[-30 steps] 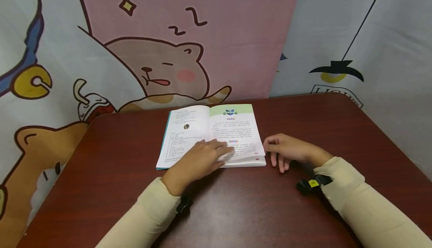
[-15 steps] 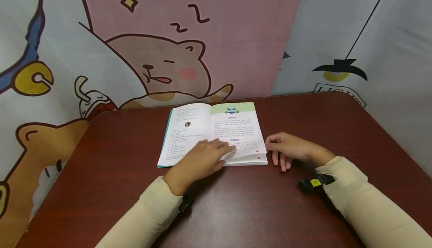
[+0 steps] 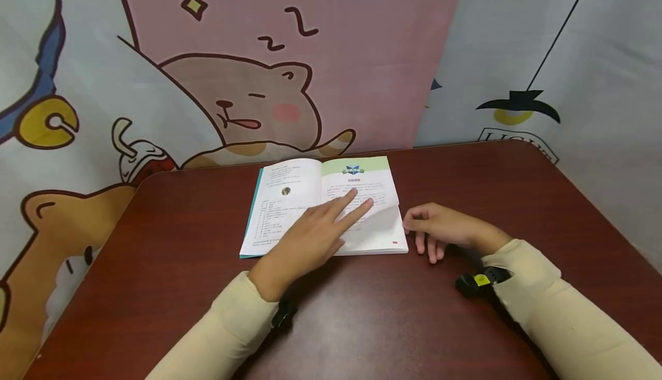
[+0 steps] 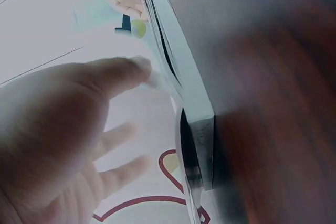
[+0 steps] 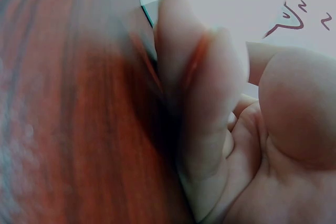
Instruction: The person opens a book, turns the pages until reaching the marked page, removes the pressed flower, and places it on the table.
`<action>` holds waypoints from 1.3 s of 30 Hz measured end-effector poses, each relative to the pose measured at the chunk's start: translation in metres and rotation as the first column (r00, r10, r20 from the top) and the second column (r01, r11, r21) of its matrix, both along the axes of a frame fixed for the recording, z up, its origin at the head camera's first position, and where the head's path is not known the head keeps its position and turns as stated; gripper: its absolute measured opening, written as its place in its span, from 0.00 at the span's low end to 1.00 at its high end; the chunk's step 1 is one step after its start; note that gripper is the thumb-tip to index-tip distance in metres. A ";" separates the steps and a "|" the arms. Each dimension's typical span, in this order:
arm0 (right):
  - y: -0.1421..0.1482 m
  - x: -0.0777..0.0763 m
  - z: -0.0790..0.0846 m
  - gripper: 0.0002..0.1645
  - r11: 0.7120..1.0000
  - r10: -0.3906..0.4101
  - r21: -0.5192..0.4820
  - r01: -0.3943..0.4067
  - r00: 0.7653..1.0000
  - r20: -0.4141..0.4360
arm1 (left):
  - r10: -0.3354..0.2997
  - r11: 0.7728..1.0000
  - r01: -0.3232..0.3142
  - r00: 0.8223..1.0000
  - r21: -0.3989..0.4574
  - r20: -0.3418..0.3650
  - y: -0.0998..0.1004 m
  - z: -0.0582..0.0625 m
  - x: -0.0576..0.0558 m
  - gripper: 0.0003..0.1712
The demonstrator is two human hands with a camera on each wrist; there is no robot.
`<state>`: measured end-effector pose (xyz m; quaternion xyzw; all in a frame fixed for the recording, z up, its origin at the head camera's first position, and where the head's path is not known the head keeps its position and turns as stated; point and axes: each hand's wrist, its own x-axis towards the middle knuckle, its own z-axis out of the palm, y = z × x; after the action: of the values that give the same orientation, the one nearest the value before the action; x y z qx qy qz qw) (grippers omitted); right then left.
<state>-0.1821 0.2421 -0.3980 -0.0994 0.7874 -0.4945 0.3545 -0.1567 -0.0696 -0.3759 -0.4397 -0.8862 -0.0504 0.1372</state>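
Observation:
An open book (image 3: 281,219) lies on the table, text on its left page and a green-topped right page (image 3: 380,190). Over that right page, my left hand (image 3: 315,230) spreads two straight fingers; its thumb (image 4: 123,74) is by the book's near edge in the left wrist view. The printed leaf is raised at its lower part, baring a whiter page (image 3: 380,230) below. Just right of the book, my right hand (image 3: 439,227) rests on the table with loosely curled fingers. Nothing shows between them in the right wrist view.
The brown table (image 3: 362,317) extends around the book on all sides. Behind it hangs a cloth backdrop (image 3: 372,52) with cartoon animals. Each wrist bears a dark strapped device, such as the right one (image 3: 468,284).
My left hand's fingers have moved up and right across the right page and spread apart. The leaf's lower part has lifted with them. My right hand has stayed in place.

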 end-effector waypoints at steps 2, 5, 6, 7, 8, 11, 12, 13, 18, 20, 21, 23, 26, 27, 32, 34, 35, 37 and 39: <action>0.000 0.000 0.000 0.19 1.000 -0.002 -0.002 0.002 1.000 -0.003 | 0.012 1.000 -0.013 0.999 -0.007 -0.032 0.000 0.000 0.000 0.58; 0.000 0.000 0.000 0.18 1.000 -0.004 0.001 0.004 1.000 -0.003 | 0.036 0.999 -0.039 0.996 -0.027 -0.077 0.000 0.001 0.000 0.58; 0.000 -0.001 0.000 0.18 1.000 -0.006 0.002 0.006 1.000 0.001 | 0.048 0.998 -0.051 0.995 -0.036 -0.086 0.000 0.002 -0.001 0.58; 0.001 -0.001 0.000 0.18 1.000 -0.005 0.004 0.005 1.000 0.002 | 0.060 0.997 -0.065 0.994 -0.047 -0.092 0.000 0.002 -0.001 0.58; 0.001 -0.001 -0.001 0.18 1.000 -0.007 0.005 0.007 1.000 0.005 | 0.072 0.995 -0.078 0.993 -0.055 -0.098 0.000 0.002 -0.001 0.58; 0.001 -0.002 -0.001 0.18 1.000 -0.002 0.007 0.002 1.000 0.002 | 0.105 0.992 -0.111 0.990 -0.061 -0.099 0.000 0.003 -0.002 0.57; 0.001 -0.002 -0.001 0.17 1.000 -0.004 0.006 0.004 1.000 0.002 | 0.118 0.990 -0.125 0.988 -0.067 -0.100 -0.001 0.003 -0.002 0.56; 0.001 -0.002 -0.001 0.18 1.000 -0.002 0.004 0.002 1.000 -0.001 | 0.133 0.988 -0.140 0.986 -0.068 -0.099 -0.001 0.003 -0.002 0.55; 0.000 -0.001 -0.001 0.17 1.000 -0.001 -0.003 0.001 1.000 -0.003 | 0.204 0.976 -0.210 0.973 -0.058 -0.106 -0.003 0.001 -0.002 0.48; 0.000 -0.001 -0.001 0.17 1.000 -0.003 -0.002 0.003 1.000 0.000 | 0.221 0.972 -0.230 0.966 -0.052 -0.133 -0.004 0.001 -0.002 0.45; -0.001 -0.001 -0.001 0.17 1.000 -0.005 -0.001 0.005 1.000 0.003 | 0.226 0.971 -0.236 0.962 -0.048 -0.150 -0.004 0.001 -0.002 0.44; -0.001 -0.001 -0.001 0.17 1.000 -0.003 0.004 0.003 1.000 0.001 | 0.235 0.968 -0.247 0.956 -0.050 -0.177 -0.004 0.000 -0.002 0.42; -0.001 0.000 -0.001 0.17 1.000 -0.005 0.006 0.005 1.000 0.002 | 0.235 0.967 -0.249 0.951 -0.048 -0.203 -0.004 0.000 -0.002 0.41; -0.002 0.000 -0.001 0.17 1.000 -0.005 0.007 0.005 1.000 0.001 | 0.231 0.968 -0.246 0.951 -0.049 -0.208 -0.004 -0.001 -0.002 0.40; -0.002 0.001 -0.001 0.16 1.000 -0.012 0.009 0.012 1.000 0.008 | 0.175 0.979 -0.193 0.962 -0.070 -0.210 -0.004 -0.001 -0.002 0.39; -0.002 0.001 -0.001 0.16 1.000 -0.014 0.011 0.014 1.000 0.010 | 0.141 0.984 -0.159 0.971 -0.081 -0.193 -0.004 0.000 -0.002 0.37; -0.002 0.001 -0.001 0.16 1.000 -0.017 0.012 0.017 1.000 0.010 | 0.126 0.986 -0.143 0.976 -0.086 -0.180 -0.003 0.000 -0.002 0.35; -0.002 0.001 -0.002 0.16 1.000 -0.020 0.011 0.020 1.000 0.009 | 0.097 0.990 -0.111 0.985 -0.092 -0.144 -0.003 0.001 -0.001 0.33; -0.001 0.001 -0.003 0.16 1.000 -0.019 0.012 0.019 1.000 0.005 | 0.078 0.991 -0.088 0.991 -0.096 -0.110 -0.003 0.001 0.000 0.30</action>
<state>-0.1813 0.2407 -0.4008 -0.0885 0.7905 -0.4932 0.3522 -0.1572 -0.0728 -0.3750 -0.4108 -0.8966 0.0234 0.1636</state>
